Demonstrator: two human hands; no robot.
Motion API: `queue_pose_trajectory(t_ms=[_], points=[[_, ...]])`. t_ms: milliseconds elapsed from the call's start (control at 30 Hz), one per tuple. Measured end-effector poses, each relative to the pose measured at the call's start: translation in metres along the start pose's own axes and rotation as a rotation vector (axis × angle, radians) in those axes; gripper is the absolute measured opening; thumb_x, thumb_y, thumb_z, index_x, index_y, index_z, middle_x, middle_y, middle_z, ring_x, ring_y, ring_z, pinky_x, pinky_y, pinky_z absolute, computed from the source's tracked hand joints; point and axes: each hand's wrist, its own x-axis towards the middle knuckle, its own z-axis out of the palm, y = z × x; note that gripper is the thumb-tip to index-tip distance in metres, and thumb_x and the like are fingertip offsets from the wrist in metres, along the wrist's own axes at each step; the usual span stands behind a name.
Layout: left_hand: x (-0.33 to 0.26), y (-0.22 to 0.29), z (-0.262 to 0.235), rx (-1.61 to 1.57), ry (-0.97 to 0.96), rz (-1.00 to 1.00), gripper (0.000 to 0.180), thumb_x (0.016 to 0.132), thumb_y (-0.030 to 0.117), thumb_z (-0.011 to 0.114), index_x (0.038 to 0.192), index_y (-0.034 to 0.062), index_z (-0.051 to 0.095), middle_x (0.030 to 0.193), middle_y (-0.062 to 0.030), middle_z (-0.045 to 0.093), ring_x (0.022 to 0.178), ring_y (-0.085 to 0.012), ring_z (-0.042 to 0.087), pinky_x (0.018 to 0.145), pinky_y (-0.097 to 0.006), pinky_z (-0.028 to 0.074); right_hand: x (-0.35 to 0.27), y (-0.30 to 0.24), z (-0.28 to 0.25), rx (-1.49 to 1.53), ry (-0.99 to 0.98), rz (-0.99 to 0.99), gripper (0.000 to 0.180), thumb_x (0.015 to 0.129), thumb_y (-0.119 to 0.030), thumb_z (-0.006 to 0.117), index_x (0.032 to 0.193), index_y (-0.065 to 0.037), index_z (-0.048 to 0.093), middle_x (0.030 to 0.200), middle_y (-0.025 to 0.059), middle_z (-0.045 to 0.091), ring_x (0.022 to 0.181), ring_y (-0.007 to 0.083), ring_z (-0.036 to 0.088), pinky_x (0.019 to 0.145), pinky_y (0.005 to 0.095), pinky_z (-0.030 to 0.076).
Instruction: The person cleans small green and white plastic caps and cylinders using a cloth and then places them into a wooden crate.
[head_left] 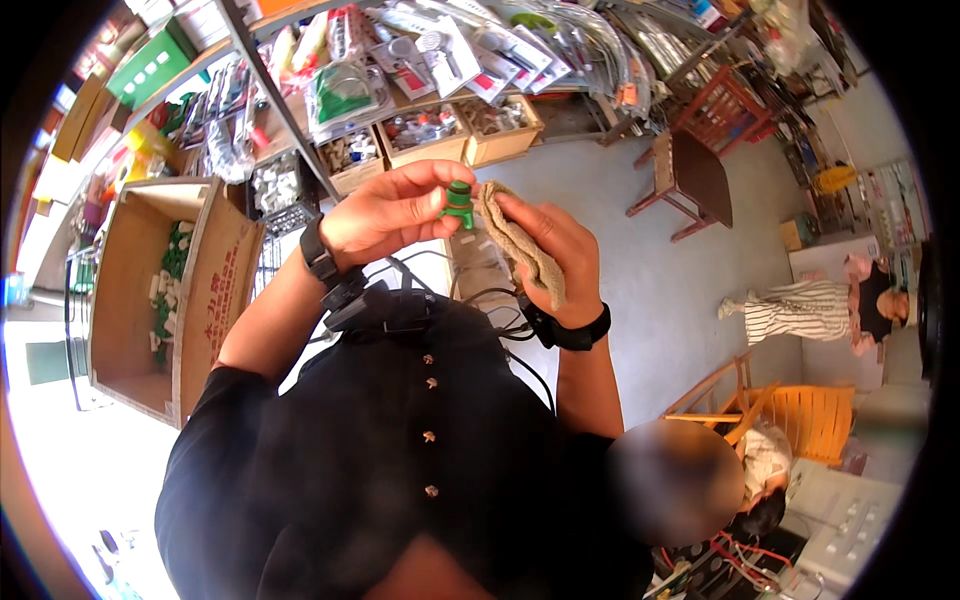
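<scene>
In front of my chest, my left hand (385, 212) pinches a small green plastic fitting (458, 204) between thumb and fingers. It has a ridged round top and short prongs at its lower end. My right hand (565, 250) grips a folded tan cloth (520, 246), with the thumb along its upper side. The cloth's edge comes close to the fitting; whether they touch, I cannot tell. Both wrists wear black straps with devices and cables.
On the left stands a wooden box (205, 290) with green and white plastic parts. Small wooden bins (425, 140) of fittings sit below shelves with packaged goods. A dark wooden chair (695, 170) stands at far right. One person (800, 312) is at right, another (770, 460) by a yellow chair (810, 420).
</scene>
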Motion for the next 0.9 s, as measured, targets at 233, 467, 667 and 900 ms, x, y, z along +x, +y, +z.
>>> queue_pose_trajectory(t_ms=[233, 467, 667, 900], points=[[-0.004, 0.01, -0.005, 0.024, 0.102, -0.021, 0.039, 0.092, 0.016, 0.057, 0.128, 0.0056, 0.046, 0.113, -0.0015, 0.055, 0.097, -0.0133, 0.06, 0.088, -0.027, 0.049, 0.012, 0.023, 0.016, -0.062, -0.058, -0.029, 0.049, 0.069, -0.006, 0.064, 0.118, -0.012, 0.06, 0.085, 0.0083, 0.062, 0.07, 0.025, 0.059, 0.061, 0.031, 0.047], [-0.004, 0.005, -0.015, -0.056, 0.161, 0.045, 0.04, 0.097, 0.022, 0.045, 0.129, -0.0013, 0.041, 0.121, -0.0123, 0.053, 0.109, -0.0204, 0.056, 0.092, -0.032, 0.048, 0.024, 0.023, 0.028, 0.002, -0.071, -0.018, 0.047, 0.072, -0.01, 0.064, 0.119, -0.009, 0.06, 0.085, 0.0094, 0.062, 0.072, 0.0249, 0.061, 0.064, 0.0322, 0.047], [-0.007, 0.005, -0.01, -0.004, 0.203, 0.042, 0.052, 0.098, 0.036, 0.043, 0.127, -0.0064, 0.044, 0.121, -0.0113, 0.054, 0.105, -0.0166, 0.057, 0.091, -0.028, 0.047, 0.027, 0.022, 0.031, -0.046, -0.063, -0.05, 0.051, 0.067, 0.006, 0.06, 0.116, -0.006, 0.061, 0.083, 0.0097, 0.063, 0.067, 0.0244, 0.059, 0.06, 0.0305, 0.047], [0.008, 0.001, -0.014, 0.212, 0.197, -0.06, 0.045, 0.097, 0.022, 0.05, 0.134, -0.0008, 0.042, 0.101, 0.0015, 0.054, 0.085, -0.0044, 0.049, 0.08, -0.02, 0.044, 0.01, 0.027, 0.016, -0.262, -0.14, 0.05, 0.048, 0.072, -0.011, 0.064, 0.12, -0.016, 0.06, 0.079, 0.0074, 0.058, 0.069, 0.0264, 0.058, 0.061, 0.0331, 0.046]])
